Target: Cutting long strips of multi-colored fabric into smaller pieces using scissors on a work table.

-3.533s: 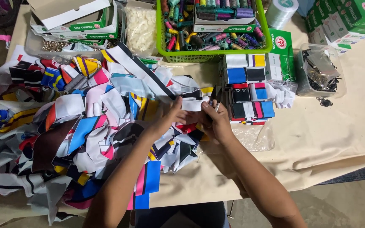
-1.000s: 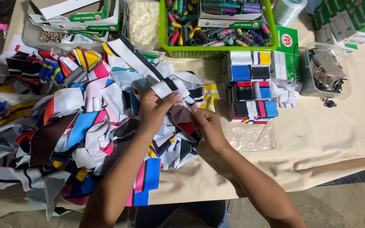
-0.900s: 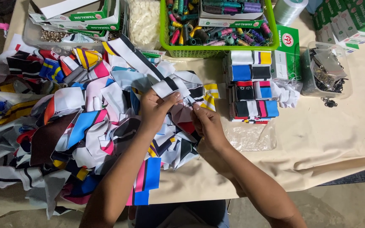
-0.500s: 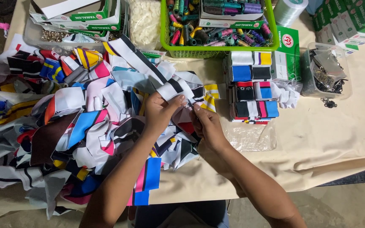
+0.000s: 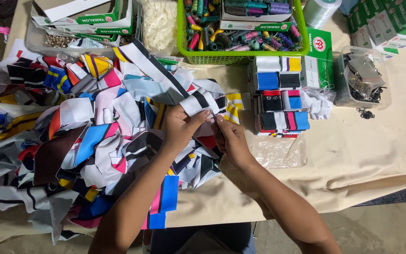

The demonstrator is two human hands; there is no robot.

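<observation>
Cloth-covered table [image 5: 377, 160] heaped with coloured fabric scraps [image 5: 71, 141].
Left hand [image 5: 180, 126] and right hand [image 5: 231, 138] both pinch a black-and-white striped strip [image 5: 203, 99] over the pile's right edge, near the folded stack [image 5: 278, 101] below the green basket [image 5: 240, 55].

- Fabric strip [image 5: 203, 101]: white, black bands.
- Scrap pile [image 5: 85, 141]: blue, pink, yellow, black, white stripes.
- Basket [image 5: 240, 55]: bright green.
- Tablecloth [image 5: 377, 155]: beige.

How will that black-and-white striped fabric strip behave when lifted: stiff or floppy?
Likely floppy: the striped strip bends and drapes over the scrap pile where the left hand pinches it. Probably light, thin cloth. May snag neighbouring scraps, since they overlap.
</observation>
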